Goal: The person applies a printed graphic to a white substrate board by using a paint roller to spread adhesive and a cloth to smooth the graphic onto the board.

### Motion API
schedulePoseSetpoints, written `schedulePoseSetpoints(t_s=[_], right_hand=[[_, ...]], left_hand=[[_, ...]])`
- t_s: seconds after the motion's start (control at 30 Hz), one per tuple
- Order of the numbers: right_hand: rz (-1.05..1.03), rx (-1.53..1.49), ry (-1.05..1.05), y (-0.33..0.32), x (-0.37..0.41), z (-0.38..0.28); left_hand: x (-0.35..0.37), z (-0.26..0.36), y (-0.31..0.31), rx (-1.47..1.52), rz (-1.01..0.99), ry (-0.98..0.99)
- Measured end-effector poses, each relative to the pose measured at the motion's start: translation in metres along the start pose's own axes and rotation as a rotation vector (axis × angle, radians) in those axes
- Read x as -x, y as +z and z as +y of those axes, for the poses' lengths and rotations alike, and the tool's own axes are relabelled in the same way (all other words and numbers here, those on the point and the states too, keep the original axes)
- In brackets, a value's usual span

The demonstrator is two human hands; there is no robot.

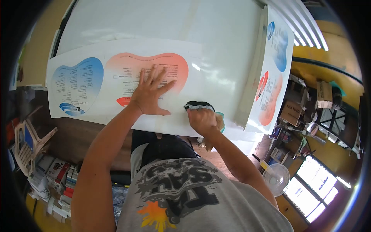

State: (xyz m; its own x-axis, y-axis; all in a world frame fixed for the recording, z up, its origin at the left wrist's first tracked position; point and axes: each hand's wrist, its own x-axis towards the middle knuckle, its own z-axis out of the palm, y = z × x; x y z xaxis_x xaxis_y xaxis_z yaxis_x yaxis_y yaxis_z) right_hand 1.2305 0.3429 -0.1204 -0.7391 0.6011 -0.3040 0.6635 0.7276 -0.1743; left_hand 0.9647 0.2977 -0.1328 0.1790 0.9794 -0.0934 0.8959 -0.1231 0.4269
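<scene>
My left hand lies flat with fingers spread on a white printed sheet, over its red-orange heart-like shape with small text. A blue shape of the same kind is printed further left on it. Closed around a bunched rag, dark with grey and pale green parts, my right hand presses at the table's near edge, just right of the left hand. Part of the rag is hidden under the fingers.
The sheet rests on a glossy white table. Another printed sheet with blue and red shapes hangs along the right edge. A pale plastic chair and stacked papers stand at left. A fan and cardboard boxes are at right.
</scene>
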Motion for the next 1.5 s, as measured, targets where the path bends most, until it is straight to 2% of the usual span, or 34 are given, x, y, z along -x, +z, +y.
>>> schedulePoseSetpoints(t_s=[0.03,0.1,0.17,0.2,0.27,0.33,0.37,0.4,0.47,0.53,0.57,0.63,0.67,0.7,0.73,0.77,0.8,0.87,1.0,1.07,1.2,1.27,1.33,1.43,1.47,1.5], right_hand=[[-0.004,0.001,-0.003,-0.006,-0.009,0.0],[-0.17,0.117,0.063,-0.017,-0.038,0.008],[-0.129,0.184,0.102,-0.027,-0.086,0.027],[0.019,0.223,0.072,-0.033,-0.108,0.037],[-0.109,0.081,0.307,-0.063,-0.156,0.044],[0.006,0.114,0.308,-0.06,-0.161,0.042],[-0.051,0.147,0.286,-0.054,-0.149,0.041],[-0.108,0.179,0.26,-0.039,-0.127,0.036],[-0.008,0.175,0.115,-0.008,-0.063,0.018],[-0.169,0.106,0.117,-0.01,-0.024,0.005],[-0.17,0.114,0.117,-0.013,-0.032,0.01],[-0.33,0.225,0.13,-0.023,-0.062,0.017],[-0.135,0.269,0.178,-0.023,-0.085,0.029],[-0.211,0.247,0.265,-0.044,-0.117,0.036],[-0.128,0.236,0.313,-0.048,-0.143,0.05],[-0.142,0.14,0.462,-0.074,-0.17,0.045],[-0.075,0.19,0.424,-0.079,-0.183,0.047],[-0.009,0.185,0.5,-0.065,-0.176,0.045],[-0.083,0.201,0.396,-0.021,-0.081,0.012],[-0.087,0.103,0.381,-0.007,-0.028,-0.005],[-0.13,0.103,0.383,0.001,0.008,-0.012],[-0.414,0.203,0.178,-0.004,0.023,-0.003],[-0.618,0.203,0.139,-0.031,0.031,0.008],[-0.235,0.218,0.365,-0.065,0.021,0.042],[-0.076,0.207,0.425,-0.063,0.011,0.06],[0.044,0.258,0.373,-0.067,0.002,0.066]], left_hand=[[0.001,-0.001,0.001,0.002,0.008,0.01],[0.003,-0.001,0.004,0.012,0.016,0.007],[0.001,-0.003,0.004,0.006,0.018,0.021],[0.0,-0.005,0.005,0.003,0.014,0.023],[0.001,-0.004,0.007,0.016,0.017,0.024],[0.001,-0.002,0.006,0.025,-0.009,0.013],[-0.002,-0.003,0.003,0.023,-0.032,0.002],[-0.002,-0.004,0.002,0.019,-0.03,0.015],[-0.002,-0.005,0.005,0.017,-0.042,0.012],[0.0,-0.003,0.004,0.041,-0.04,0.01],[-0.001,-0.004,0.002,0.047,-0.055,0.008],[-0.003,-0.01,0.001,0.053,-0.086,0.016],[-0.003,-0.011,0.003,0.062,-0.069,0.023],[-0.002,-0.011,0.005,0.073,-0.054,0.029],[0.0,-0.011,0.007,0.085,-0.066,0.032],[-0.001,-0.011,0.007,0.085,-0.041,0.035],[-0.001,-0.013,0.008,0.081,-0.014,0.038],[0.001,-0.013,0.01,0.094,-0.023,0.046],[-0.002,-0.012,0.008,0.065,-0.052,0.031],[0.0,-0.01,0.006,0.083,-0.041,0.038],[0.0,-0.009,0.003,0.086,-0.012,0.03],[0.001,-0.006,-0.004,0.081,-0.011,0.036],[0.005,-0.005,-0.002,0.07,-0.003,0.025],[0.03,0.01,-0.007,0.101,0.19,-0.013],[0.05,0.014,-0.003,0.25,0.205,-0.103],[0.068,0.017,0.002,0.395,0.223,-0.188]])
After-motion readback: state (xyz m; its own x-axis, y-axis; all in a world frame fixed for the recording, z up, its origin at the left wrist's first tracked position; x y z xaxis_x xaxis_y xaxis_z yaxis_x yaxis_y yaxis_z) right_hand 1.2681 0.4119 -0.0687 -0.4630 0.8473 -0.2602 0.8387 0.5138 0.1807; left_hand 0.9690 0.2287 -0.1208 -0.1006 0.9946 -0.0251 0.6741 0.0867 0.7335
